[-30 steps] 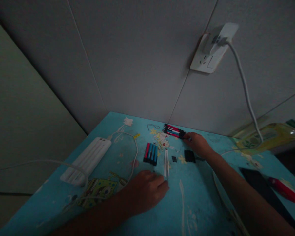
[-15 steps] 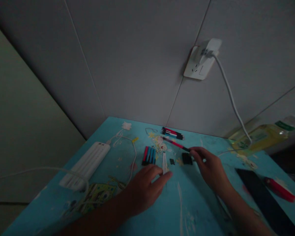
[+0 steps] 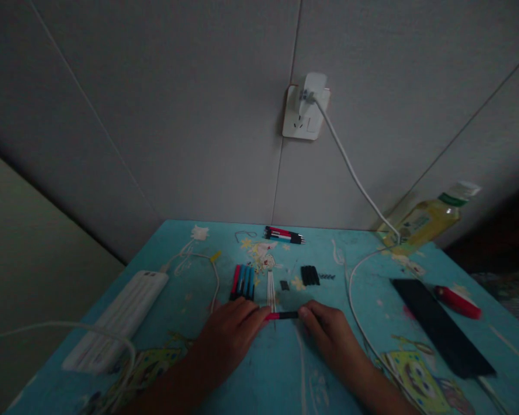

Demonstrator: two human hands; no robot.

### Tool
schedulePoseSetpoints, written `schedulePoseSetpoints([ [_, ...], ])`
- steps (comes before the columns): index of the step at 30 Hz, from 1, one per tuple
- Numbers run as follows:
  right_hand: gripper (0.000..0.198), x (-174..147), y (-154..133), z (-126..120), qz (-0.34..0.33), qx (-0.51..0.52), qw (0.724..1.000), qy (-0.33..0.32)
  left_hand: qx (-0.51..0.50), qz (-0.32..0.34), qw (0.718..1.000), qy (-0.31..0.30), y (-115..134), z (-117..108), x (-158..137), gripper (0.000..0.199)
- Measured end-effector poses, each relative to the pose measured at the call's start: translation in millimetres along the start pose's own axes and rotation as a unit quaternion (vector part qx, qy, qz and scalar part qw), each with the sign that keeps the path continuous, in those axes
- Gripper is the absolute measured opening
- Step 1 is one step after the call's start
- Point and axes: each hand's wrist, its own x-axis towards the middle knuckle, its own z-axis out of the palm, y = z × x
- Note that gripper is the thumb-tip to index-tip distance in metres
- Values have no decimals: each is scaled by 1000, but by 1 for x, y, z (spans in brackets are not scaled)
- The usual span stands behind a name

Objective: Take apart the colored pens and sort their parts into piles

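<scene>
Between my hands lies a red and black pen [image 3: 281, 316], held level just above the table. My left hand [image 3: 233, 325] closes on its red end, and my right hand [image 3: 328, 328] pinches the black end. Just beyond are several thin white refills [image 3: 271, 288] in a row. Left of them sit red and blue pen barrels [image 3: 243, 281], partly behind my left hand. A small dark cluster of parts [image 3: 284, 285], several black grips [image 3: 310, 275] and small springs [image 3: 327, 276] lie to the right. Farther back rests a pile of assembled pens [image 3: 284, 235].
A white power strip [image 3: 116, 323] with a cable lies at the left. On the right are a black flat bar [image 3: 441, 325], a red object [image 3: 458, 301] and a bottle of yellow liquid [image 3: 428, 222] against the wall. A charger [image 3: 312, 92] hangs in the wall socket, its white cable reaching the table.
My right hand has brought the red and black pen down and left from near the pen pile. My left hand now grips its red end. The view has shifted right.
</scene>
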Motion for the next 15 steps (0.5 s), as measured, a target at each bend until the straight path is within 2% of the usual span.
schedulePoseSetpoints([
  [4, 37, -3, 0, -4, -61, -41, 997, 24, -9, -6, 1000, -14, 5, 1, 0, 32],
  [10, 20, -5, 6, -5, -146, -31, 988, 48, -22, -25, 998, -53, 6, 2, -2, 44],
  [13, 12, -6, 6, -8, -183, -6, 982, 41, -29, -27, 998, -51, 5, 2, -2, 42],
  [15, 12, -6, 4, -9, -182, 19, 982, 37, -31, -23, 998, -49, 5, 2, -2, 39],
])
